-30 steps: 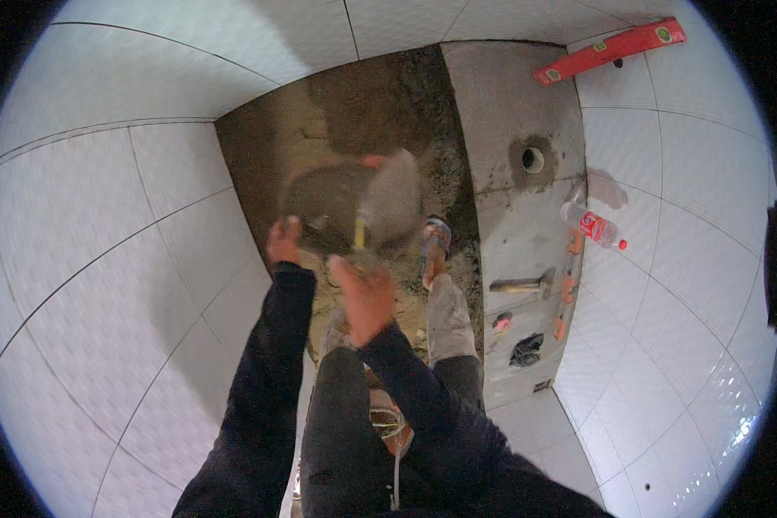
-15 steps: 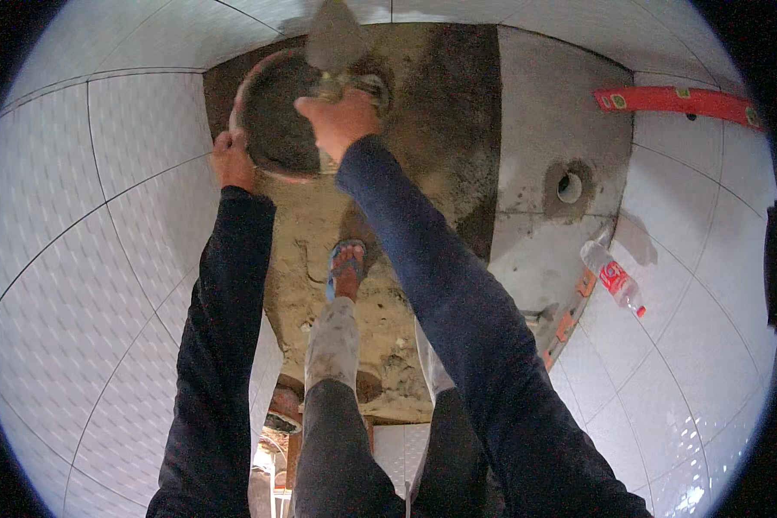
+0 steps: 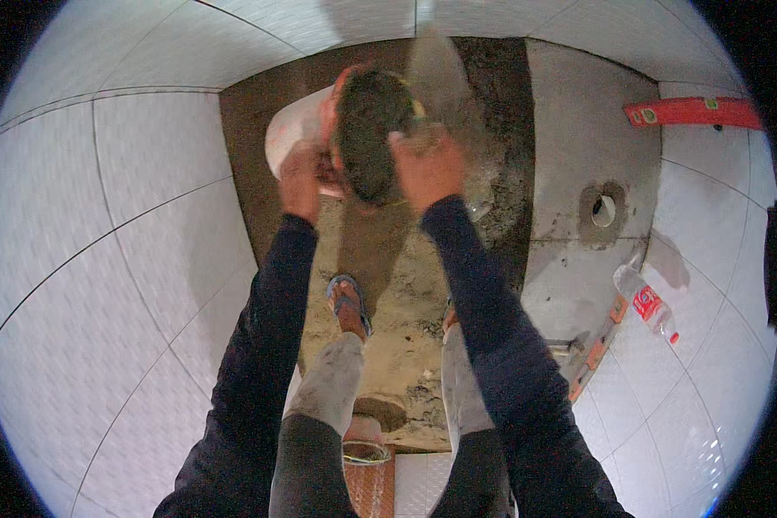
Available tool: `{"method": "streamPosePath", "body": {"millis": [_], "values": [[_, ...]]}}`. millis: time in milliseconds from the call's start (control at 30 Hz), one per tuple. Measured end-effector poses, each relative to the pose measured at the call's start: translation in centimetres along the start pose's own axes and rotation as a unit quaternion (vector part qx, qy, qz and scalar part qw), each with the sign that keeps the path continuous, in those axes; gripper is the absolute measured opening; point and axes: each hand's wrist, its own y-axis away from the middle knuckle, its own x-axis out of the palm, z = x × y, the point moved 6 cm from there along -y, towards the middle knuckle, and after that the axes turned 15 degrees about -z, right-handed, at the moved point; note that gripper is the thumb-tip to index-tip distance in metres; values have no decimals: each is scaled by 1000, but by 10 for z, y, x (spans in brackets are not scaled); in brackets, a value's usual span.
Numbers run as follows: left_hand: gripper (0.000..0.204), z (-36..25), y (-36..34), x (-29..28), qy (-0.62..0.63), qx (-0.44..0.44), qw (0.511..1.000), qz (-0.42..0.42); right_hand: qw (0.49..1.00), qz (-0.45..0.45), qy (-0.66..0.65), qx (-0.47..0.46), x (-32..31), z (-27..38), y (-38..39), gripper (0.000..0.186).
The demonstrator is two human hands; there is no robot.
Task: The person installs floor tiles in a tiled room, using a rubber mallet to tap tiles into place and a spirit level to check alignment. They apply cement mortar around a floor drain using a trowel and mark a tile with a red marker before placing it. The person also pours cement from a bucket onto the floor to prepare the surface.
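My left hand grips the rim of a round pan, white outside and orange at the edge, tipped up on its side in front of me. A dark wet lump of mortar fills the pan's inside. My right hand holds the handle of a metal trowel whose blurred blade points up beside the mortar. Both arms wear dark long sleeves. Below them lies a bare patch of sandy floor bed where my sandalled feet stand.
White tiled floor surrounds the bare patch. A grey cement strip on the right has a round drain hole. A red spirit level lies at far right, a plastic bottle below it, an orange tool nearby.
The pan has tipped from facing up to standing on its side, showing its white underside. The trowel stays raised above it. My view has shifted slightly right.
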Motion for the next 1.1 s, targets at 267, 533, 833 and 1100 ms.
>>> {"method": "streamPosePath", "body": {"millis": [267,533,833,1100], "values": [[29,189,-53,-100,-56,-223,966,-119,994,77,-2,-83,66,91,49,56],[40,192,-54,-13,328,-279,902,33,980,80,-107,-145,42,17,-26,43],[58,87,-18,25,212,-178,960,33,979,101,-107,-143,-3,-73,-76,52],[67,18,-17,97,87,105,986,-91,948,141,-273,88,9,-194,-116,81]]}}
